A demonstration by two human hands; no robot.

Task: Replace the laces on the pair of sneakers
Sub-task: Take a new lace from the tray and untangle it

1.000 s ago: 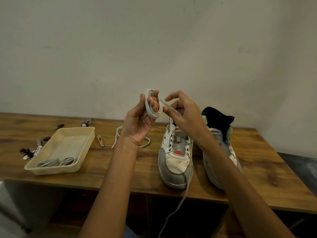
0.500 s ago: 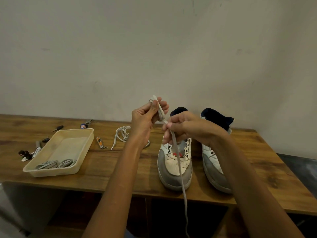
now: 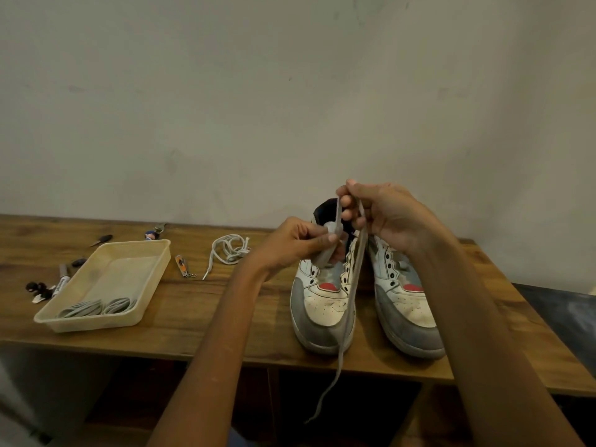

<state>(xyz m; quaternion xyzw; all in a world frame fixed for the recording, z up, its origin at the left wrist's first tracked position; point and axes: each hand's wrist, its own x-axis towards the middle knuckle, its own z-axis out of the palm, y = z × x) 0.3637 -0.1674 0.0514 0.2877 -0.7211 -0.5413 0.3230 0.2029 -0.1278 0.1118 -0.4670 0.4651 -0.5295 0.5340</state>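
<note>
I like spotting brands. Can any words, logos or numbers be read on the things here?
None can be read.
Marker: dark print on its white barrel, too small and blurred.
Nail clipper: an orange picture, no legible text.
Sneakers: no readable brand in view.

left hand (image 3: 292, 243) hides part of the coiled lace (image 3: 327, 250)

A wooden table (image 3: 193, 330) is set against a plain, pale wall (image 3: 258, 108), dimly lit. Dark floor (image 3: 561, 311) is seen at its right.
</note>
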